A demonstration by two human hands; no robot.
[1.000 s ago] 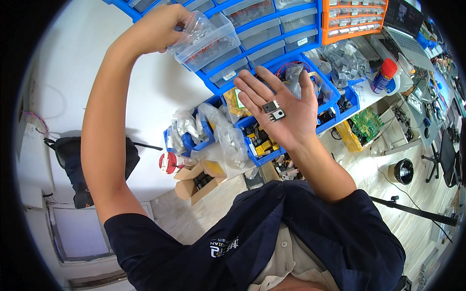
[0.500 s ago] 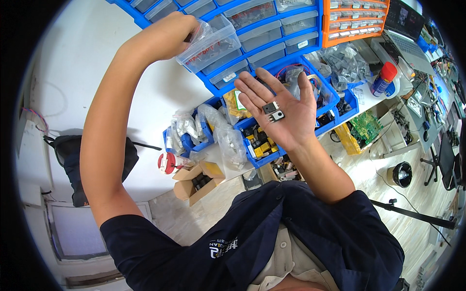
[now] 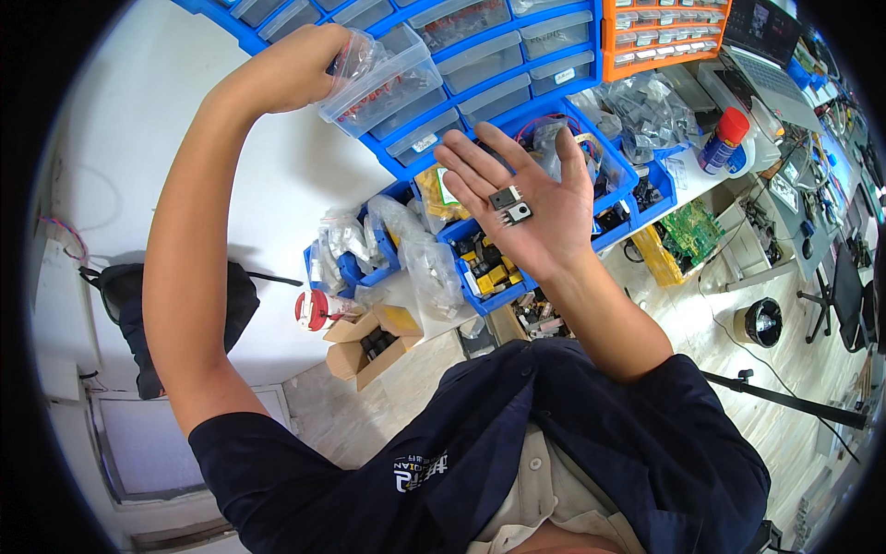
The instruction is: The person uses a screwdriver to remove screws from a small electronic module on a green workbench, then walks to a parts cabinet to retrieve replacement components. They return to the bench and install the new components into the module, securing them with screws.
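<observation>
My left hand (image 3: 300, 69) is at the upper left, beside a clear drawer (image 3: 388, 103) pulled out of the blue-framed cabinet. Its fingers are closed on a crinkled clear plastic bag (image 3: 362, 57) at the drawer's mouth; the fingertips are partly hidden. Red handwriting marks the drawer's front. My right hand (image 3: 544, 208) is held palm up, fingers stretched and apart. On that palm, near the base of the fingers, lie two black transistors with metal legs, an upper transistor (image 3: 504, 198) and a lower transistor (image 3: 517, 214), side by side.
Blue bins (image 3: 489, 300) with bagged and loose parts stand below the cabinet. An orange drawer cabinet (image 3: 664, 37), a red-capped spray can (image 3: 724, 138) and a laptop (image 3: 761, 69) are at right. An open cardboard box (image 3: 374, 346) and a black backpack (image 3: 189, 305) sit lower left.
My left hand has shifted slightly left, away from the drawer, with the plastic bag in its fingers. The whole view has moved a little. Both transistors still lie on my right palm.
</observation>
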